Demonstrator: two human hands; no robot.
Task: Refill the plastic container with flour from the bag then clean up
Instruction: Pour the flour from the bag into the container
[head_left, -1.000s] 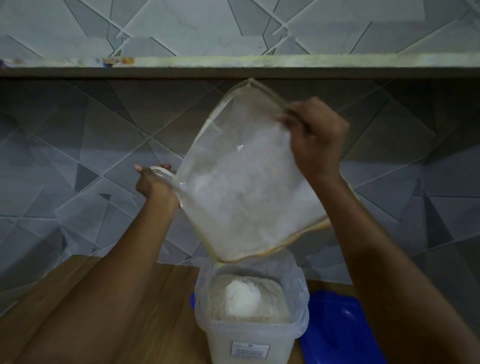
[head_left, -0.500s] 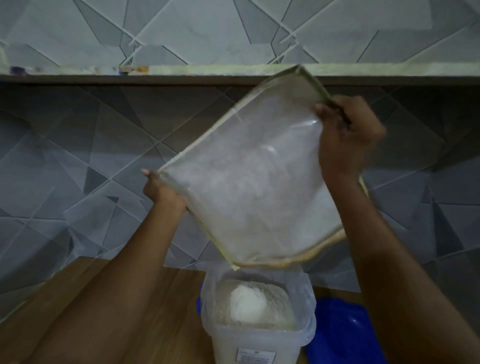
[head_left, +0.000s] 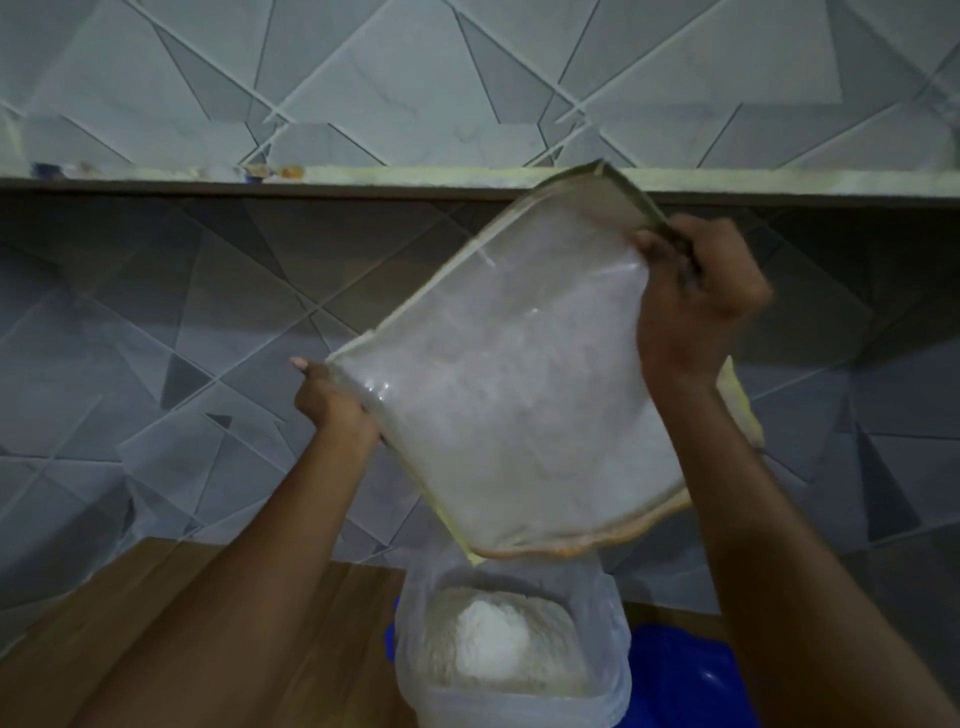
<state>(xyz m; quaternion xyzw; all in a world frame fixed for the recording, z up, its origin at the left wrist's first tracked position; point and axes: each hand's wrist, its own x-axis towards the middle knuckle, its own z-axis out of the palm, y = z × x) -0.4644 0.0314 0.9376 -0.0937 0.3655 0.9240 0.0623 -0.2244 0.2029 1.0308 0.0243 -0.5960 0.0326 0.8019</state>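
1. Holding the bag (head_left: 519, 415) upended over the container (head_left: 511, 649), the person gripped one upper corner with the right hand (head_left: 696, 301), fingers curled tight round the seam, and the lower left corner with the left hand (head_left: 332, 405), fingers pinching the edge.
2. Flour (head_left: 498, 644) sat heaped in the container on the worktop (head_left: 249, 623), the mound's peak close under the rim.
3. The bag's mouth hung just above the rim and looked wider than the opening; flour could likely spill past the right side, where the mouth overhung most.
4. A sudden slide of clinging flour could likely overtop the mound and dust the worktop and the blue lid (head_left: 691, 680) beside the container.
5. The bag's top corner reached the shelf (head_left: 363, 184) edge, so there seemed little room to lift higher.
6. Open worktop lay to the left; the wall (head_left: 156, 338) stood close behind, and the lid crowded the right.
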